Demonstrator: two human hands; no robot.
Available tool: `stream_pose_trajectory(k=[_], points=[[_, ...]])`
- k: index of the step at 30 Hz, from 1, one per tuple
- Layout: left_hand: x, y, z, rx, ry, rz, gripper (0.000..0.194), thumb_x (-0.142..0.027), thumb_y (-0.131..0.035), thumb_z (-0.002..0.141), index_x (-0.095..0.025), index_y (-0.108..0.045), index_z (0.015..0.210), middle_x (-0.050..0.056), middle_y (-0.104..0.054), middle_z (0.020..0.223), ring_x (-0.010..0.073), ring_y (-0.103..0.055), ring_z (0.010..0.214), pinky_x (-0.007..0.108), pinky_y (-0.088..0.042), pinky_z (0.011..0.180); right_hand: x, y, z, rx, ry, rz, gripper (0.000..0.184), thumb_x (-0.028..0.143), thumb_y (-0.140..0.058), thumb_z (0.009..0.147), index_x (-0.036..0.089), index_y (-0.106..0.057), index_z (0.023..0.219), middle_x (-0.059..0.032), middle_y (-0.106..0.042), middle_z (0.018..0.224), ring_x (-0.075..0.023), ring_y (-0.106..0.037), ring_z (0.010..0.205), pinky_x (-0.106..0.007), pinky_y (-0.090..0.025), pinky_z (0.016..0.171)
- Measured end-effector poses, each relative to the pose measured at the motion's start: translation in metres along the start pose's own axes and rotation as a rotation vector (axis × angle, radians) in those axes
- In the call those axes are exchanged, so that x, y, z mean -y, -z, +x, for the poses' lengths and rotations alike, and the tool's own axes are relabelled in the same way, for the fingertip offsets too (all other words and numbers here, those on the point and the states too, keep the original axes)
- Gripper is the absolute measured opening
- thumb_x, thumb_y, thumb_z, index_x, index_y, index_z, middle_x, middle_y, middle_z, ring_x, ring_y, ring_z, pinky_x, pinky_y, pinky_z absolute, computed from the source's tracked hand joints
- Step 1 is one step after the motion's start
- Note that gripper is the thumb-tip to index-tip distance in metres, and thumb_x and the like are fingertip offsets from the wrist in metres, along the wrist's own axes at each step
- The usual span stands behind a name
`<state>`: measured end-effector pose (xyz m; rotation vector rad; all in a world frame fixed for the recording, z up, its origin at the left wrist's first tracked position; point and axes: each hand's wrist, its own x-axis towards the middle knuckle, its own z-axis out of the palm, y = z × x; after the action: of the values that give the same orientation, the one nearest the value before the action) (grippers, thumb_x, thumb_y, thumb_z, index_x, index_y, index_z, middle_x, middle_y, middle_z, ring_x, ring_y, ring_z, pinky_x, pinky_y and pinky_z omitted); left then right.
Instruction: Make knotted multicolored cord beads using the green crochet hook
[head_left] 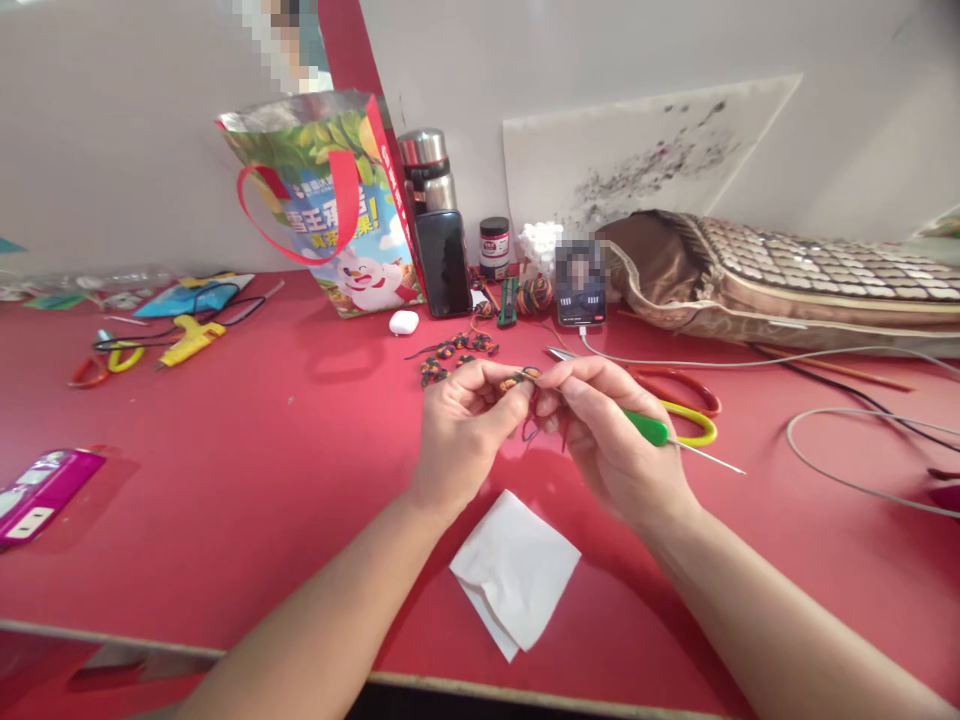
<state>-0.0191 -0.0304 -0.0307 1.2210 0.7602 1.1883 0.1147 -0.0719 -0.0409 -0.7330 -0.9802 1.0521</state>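
Both hands meet over the middle of the red table (322, 470). Between thumb and fingers, my left hand (469, 425) pinches a small crochet piece (511, 383) of dark, orange and green yarn. My right hand (611, 430) is closed around a green-handled crochet hook (648, 428). One thin metal end of it sticks out to the right; the other end points at the crochet piece, its tip hard to make out. Loose yarn (531, 428) dangles between the hands. Behind them lies a curl of similar crocheted yarn (459, 347). Scissors (697, 425) with red and yellow handles lie partly hidden behind my right hand.
A folded white tissue (516, 575) lies in front. At the back stand a shopping bag (352, 220), a dark phone (444, 265), a steel flask (427, 165), a jar (494, 248) and a lit phone (580, 285) with a cable. A yellow glue gun (191, 340) lies left, a bead-covered cushion (817, 265) right.
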Motion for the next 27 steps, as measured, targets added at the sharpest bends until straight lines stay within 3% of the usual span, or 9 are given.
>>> stream_pose_trajectory(k=[7,10,14,19,27], points=[[-0.006,-0.004,-0.001,-0.037,-0.002,0.123,0.005,-0.019,-0.077,0.076,-0.016,-0.073,0.077,-0.001,-0.066,0.065,0.0084,-0.055,0.058,0.021,-0.045,0.056,0.002,0.003,-0.005,-0.022,0.225,-0.375,0.012,0.015,-0.064,0.095,0.023,-0.067,0.103,0.0006,-0.069,0.083,-0.0123,-0.064,0.069,-0.026,-0.055,0.063],[-0.003,-0.003,-0.001,-0.015,0.038,0.034,0.007,-0.022,-0.077,0.077,-0.017,-0.073,0.079,-0.002,-0.064,0.063,0.0079,-0.053,0.055,0.021,-0.044,0.055,-0.001,0.005,-0.008,-0.015,0.282,-0.531,0.014,0.015,-0.064,0.096,0.025,-0.064,0.107,0.0011,-0.071,0.085,-0.0125,-0.066,0.070,-0.027,-0.056,0.066],[0.003,-0.003,-0.001,0.074,0.071,-0.107,0.013,-0.031,-0.077,0.082,-0.019,-0.075,0.087,-0.001,-0.066,0.069,0.0086,-0.055,0.059,0.022,-0.046,0.057,-0.006,0.005,-0.011,0.033,0.307,-0.550,0.012,0.019,-0.060,0.100,0.025,-0.058,0.111,0.0015,-0.072,0.084,-0.0145,-0.071,0.071,-0.030,-0.058,0.068],[0.005,-0.005,-0.002,0.088,0.035,-0.095,0.013,-0.032,-0.077,0.084,-0.020,-0.074,0.086,-0.002,-0.062,0.071,0.0095,-0.056,0.062,0.022,-0.047,0.059,-0.007,0.003,-0.010,0.013,0.359,-0.599,0.012,0.019,-0.060,0.100,0.025,-0.054,0.108,0.0023,-0.070,0.080,-0.0143,-0.070,0.065,-0.027,-0.056,0.059],[0.004,0.000,0.002,0.032,0.055,-0.125,0.010,-0.029,-0.072,0.085,-0.019,-0.071,0.083,-0.003,-0.058,0.065,0.0083,-0.053,0.053,0.021,-0.044,0.052,0.008,0.013,0.000,0.117,0.685,-0.969,0.027,0.017,-0.069,0.090,0.022,-0.058,0.114,-0.0066,-0.066,0.095,-0.0200,-0.065,0.081,-0.034,-0.055,0.071]])
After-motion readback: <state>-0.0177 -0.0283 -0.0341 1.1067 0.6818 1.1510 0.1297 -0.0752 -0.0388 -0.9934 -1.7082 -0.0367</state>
